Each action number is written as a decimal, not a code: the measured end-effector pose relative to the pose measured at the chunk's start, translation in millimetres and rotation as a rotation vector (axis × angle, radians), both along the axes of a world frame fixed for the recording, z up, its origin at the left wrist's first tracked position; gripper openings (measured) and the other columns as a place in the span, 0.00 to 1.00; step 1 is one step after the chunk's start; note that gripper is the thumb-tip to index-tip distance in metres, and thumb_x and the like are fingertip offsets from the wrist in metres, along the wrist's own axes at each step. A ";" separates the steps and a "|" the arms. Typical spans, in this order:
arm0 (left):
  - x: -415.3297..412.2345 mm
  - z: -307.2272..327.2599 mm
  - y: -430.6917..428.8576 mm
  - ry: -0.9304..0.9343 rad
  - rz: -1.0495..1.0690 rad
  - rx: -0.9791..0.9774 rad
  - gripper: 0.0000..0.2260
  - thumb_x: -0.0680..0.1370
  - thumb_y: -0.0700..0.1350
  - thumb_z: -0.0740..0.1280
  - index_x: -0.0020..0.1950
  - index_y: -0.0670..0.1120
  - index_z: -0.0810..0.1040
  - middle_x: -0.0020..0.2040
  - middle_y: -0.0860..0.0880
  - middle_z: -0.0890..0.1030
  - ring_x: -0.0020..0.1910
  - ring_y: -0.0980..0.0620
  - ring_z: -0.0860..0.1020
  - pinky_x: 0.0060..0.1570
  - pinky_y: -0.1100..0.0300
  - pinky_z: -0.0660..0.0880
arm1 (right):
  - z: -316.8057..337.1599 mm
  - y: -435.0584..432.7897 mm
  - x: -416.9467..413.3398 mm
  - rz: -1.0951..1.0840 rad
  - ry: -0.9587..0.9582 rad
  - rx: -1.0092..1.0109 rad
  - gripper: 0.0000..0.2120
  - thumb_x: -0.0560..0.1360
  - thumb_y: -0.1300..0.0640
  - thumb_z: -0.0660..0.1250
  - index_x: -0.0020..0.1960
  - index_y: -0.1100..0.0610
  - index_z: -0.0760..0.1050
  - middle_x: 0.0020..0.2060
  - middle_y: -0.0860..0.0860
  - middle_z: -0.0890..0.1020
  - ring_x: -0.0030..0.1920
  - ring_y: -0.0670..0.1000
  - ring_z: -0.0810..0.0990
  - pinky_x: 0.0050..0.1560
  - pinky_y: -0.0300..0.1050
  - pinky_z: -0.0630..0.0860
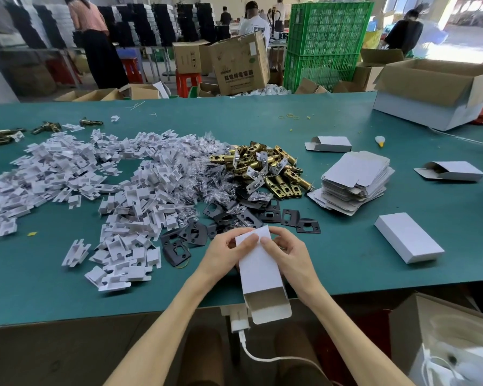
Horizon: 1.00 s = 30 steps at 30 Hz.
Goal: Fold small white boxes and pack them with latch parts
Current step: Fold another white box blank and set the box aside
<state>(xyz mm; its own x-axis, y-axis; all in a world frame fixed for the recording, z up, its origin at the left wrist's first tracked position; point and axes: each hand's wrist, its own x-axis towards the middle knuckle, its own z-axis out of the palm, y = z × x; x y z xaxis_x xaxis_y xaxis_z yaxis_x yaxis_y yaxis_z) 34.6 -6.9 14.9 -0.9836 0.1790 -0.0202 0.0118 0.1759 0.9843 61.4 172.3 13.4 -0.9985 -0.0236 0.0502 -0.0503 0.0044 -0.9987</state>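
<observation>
White cardboard box (260, 271), its near end open and jutting past the green table's (39, 288) edge, is gripped at its far end by both hands. The left hand (229, 253) and right hand (287, 254) curl around it, thumbs on top. Just beyond the box lie black strike plates (234, 218), farther beyond a pile of brass latch bolts (265, 168), beyond-left a heap of white card inserts (95, 176), and beyond-right a stack of flat box blanks (357, 179).

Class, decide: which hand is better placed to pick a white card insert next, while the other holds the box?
Likely left. The left hand is on the side of the white card inserts; the right hand would cross the box.
</observation>
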 end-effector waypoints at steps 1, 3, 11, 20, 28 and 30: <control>0.3 0.5 -1.1 0.003 0.009 0.017 0.18 0.76 0.58 0.72 0.62 0.51 0.84 0.53 0.48 0.87 0.49 0.48 0.86 0.46 0.52 0.82 | 0.5 -0.5 -0.6 -0.008 -0.005 -0.009 0.18 0.77 0.48 0.73 0.64 0.52 0.75 0.43 0.55 0.86 0.44 0.54 0.87 0.40 0.49 0.82; 0.5 -0.9 -3.4 -0.004 0.042 0.096 0.17 0.76 0.57 0.75 0.62 0.52 0.85 0.53 0.48 0.88 0.49 0.48 0.86 0.45 0.54 0.82 | 1.4 -1.0 -1.6 -0.018 -0.025 -0.022 0.25 0.74 0.44 0.74 0.66 0.52 0.71 0.43 0.55 0.86 0.45 0.53 0.87 0.42 0.47 0.81; -5.1 -6.4 -13.2 -0.060 0.366 0.609 0.21 0.77 0.52 0.71 0.68 0.46 0.79 0.60 0.46 0.83 0.54 0.54 0.81 0.52 0.59 0.81 | 6.8 0.6 2.6 0.097 -0.002 0.119 0.30 0.70 0.32 0.67 0.64 0.50 0.77 0.54 0.44 0.84 0.47 0.37 0.81 0.45 0.29 0.75; -4.5 -10.1 -15.9 -0.025 0.261 0.641 0.09 0.83 0.42 0.65 0.61 0.42 0.81 0.51 0.50 0.86 0.51 0.55 0.83 0.51 0.62 0.81 | -3.2 4.4 -1.1 -0.080 -0.005 -0.118 0.18 0.72 0.49 0.76 0.59 0.55 0.80 0.48 0.51 0.87 0.43 0.50 0.85 0.44 0.42 0.82; -1.6 -13.0 -5.4 0.079 0.235 0.401 0.14 0.79 0.33 0.70 0.65 0.41 0.79 0.49 0.48 0.86 0.50 0.50 0.83 0.45 0.58 0.83 | 2.6 3.9 -4.4 -0.147 -0.074 -0.455 0.31 0.75 0.47 0.71 0.70 0.63 0.66 0.56 0.60 0.82 0.51 0.62 0.87 0.43 0.43 0.84; -1.2 -13.5 -3.7 0.109 0.249 0.362 0.15 0.80 0.32 0.69 0.65 0.41 0.78 0.51 0.45 0.85 0.49 0.51 0.83 0.42 0.58 0.83 | 3.3 5.1 -4.3 -0.116 -0.081 -0.499 0.34 0.75 0.46 0.69 0.73 0.60 0.63 0.59 0.60 0.83 0.53 0.64 0.86 0.44 0.45 0.84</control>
